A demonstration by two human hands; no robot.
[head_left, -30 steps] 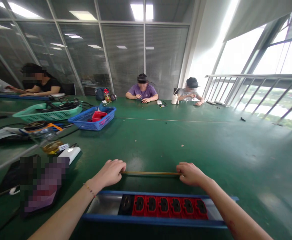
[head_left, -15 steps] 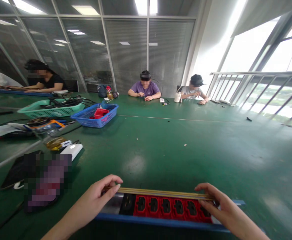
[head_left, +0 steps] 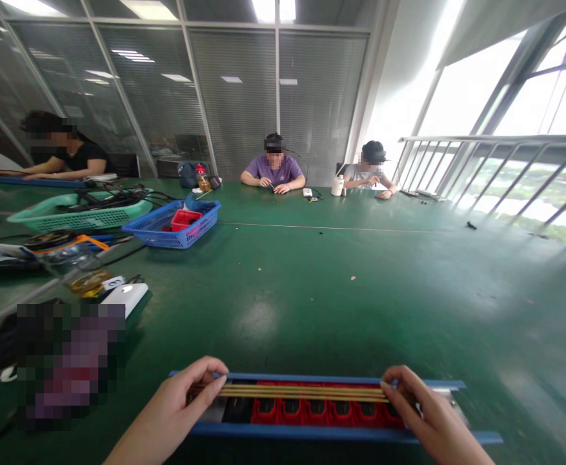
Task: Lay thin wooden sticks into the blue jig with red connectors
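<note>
Several thin yellow strips [head_left: 306, 391] stretch side by side between my two hands. My left hand [head_left: 186, 394] pinches their left ends between thumb and fingers, and my right hand [head_left: 415, 403] pinches them near the right end. Beneath the strips lies a long tray with blue rails [head_left: 321, 433] along its front and back edges. Inside it, a row of red sockets [head_left: 295, 413] with black centres is partly covered by the strips. A black socket [head_left: 238, 411] sits at the row's left end.
On the green table [head_left: 283, 310], a blue basket [head_left: 176, 236] with a red box and a green basket [head_left: 84, 216] with cables stand at the back left. A white device [head_left: 126, 298] and a blurred purple item [head_left: 77, 368] lie left. People sit across the table.
Both hands have brought the strips nearer, from the tray's back edge to over the sockets. The tray's back blue rail now shows behind them. The whole view has shifted slightly.
</note>
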